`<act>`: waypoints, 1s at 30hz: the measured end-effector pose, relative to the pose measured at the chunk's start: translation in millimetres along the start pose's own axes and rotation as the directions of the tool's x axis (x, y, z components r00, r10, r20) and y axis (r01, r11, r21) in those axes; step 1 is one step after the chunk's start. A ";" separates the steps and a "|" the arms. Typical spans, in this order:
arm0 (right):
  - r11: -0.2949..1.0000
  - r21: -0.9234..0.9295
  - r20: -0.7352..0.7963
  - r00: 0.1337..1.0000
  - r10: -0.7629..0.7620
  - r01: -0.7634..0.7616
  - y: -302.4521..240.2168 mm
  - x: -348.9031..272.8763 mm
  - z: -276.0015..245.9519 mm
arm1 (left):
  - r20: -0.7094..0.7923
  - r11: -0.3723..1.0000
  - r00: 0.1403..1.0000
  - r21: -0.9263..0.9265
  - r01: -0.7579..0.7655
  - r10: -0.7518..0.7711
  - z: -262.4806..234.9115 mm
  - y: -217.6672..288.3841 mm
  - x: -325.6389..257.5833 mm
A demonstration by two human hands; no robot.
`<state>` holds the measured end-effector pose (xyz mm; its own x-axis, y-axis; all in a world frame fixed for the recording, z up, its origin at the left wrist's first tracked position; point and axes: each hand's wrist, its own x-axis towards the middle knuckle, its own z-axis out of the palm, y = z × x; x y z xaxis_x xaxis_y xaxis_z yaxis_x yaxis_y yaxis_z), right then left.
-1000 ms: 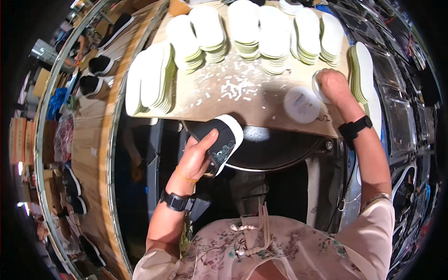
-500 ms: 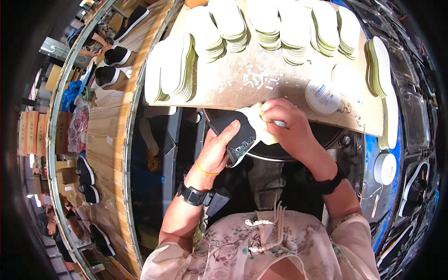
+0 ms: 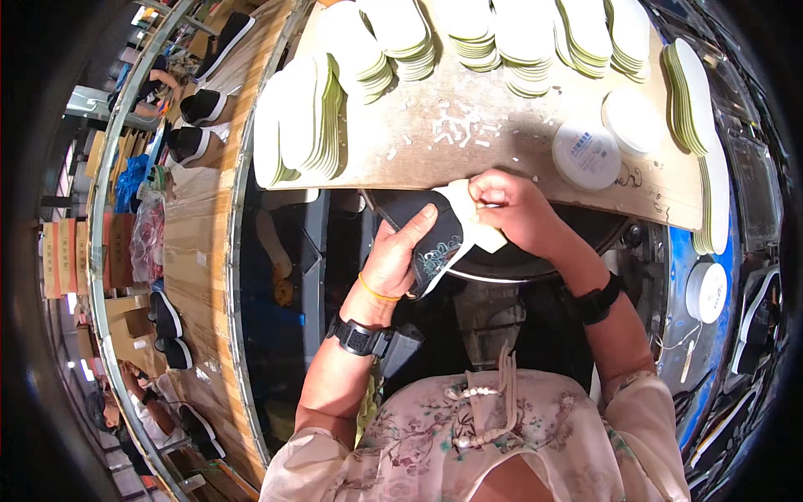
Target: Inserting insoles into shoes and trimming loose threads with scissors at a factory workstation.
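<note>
The left hand [image 3: 400, 266] is wrapped around a dark shoe [image 3: 425, 237] with white trim, thumb on top and fingers under it; the shoe is held in the air just below the front edge of the wooden workbench [image 3: 502, 142]; the right hand [image 3: 510, 211] pinches a pale insole [image 3: 473, 219] between thumb and fingers, and the insole goes into the open top of the shoe (how far in, I cannot tell); both hands touch the shoe right under the bench edge. On the bench, behind the hands, stand many stacks of white insoles [image 3: 368, 50]; a round white lid [image 3: 585, 156] sits on the bench just past the right hand; more dark shoes [image 3: 194, 125] lie on a long wooden table to the left of the bench.
</note>
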<state>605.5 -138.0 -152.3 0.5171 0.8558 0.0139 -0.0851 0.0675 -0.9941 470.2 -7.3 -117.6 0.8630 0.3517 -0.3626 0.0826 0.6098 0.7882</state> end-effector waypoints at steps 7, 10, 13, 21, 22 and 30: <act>0.976 0.210 0.056 0.997 0.050 -0.060 -5.2 7.0 3.5 | 0.016 1.000 1.000 -0.003 0.000 0.000 -1.4 6.1 -1.6; 0.987 0.144 0.025 0.998 0.065 -0.067 10.1 10.1 4.0 | -0.008 0.998 0.999 0.054 0.033 -0.032 -4.4 0.1 -0.8; 0.985 0.143 0.014 0.995 0.101 -0.101 11.2 19.7 4.1 | -0.031 0.994 0.999 0.099 0.039 -0.037 -7.6 -9.3 1.3; 0.975 0.191 -0.095 0.986 0.134 -0.114 6.8 11.4 13.3 | 0.005 0.996 0.997 0.049 0.079 -0.079 -10.5 -6.1 0.2; 0.961 0.253 -0.085 0.987 0.135 -0.110 12.3 19.4 11.0 | -0.016 0.995 0.998 0.067 0.069 -0.068 -6.5 -5.8 4.4; 0.990 0.113 -0.129 0.986 0.102 -0.087 18.6 5.3 11.9 | 0.014 0.996 0.997 0.045 0.076 -0.076 -7.0 -5.9 2.8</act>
<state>596.5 -126.1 -169.4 0.6111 0.7851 -0.1012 -0.2255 0.0501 -0.9730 468.7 -4.9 -126.7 0.8610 0.2943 -0.4147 0.1702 0.6017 0.7804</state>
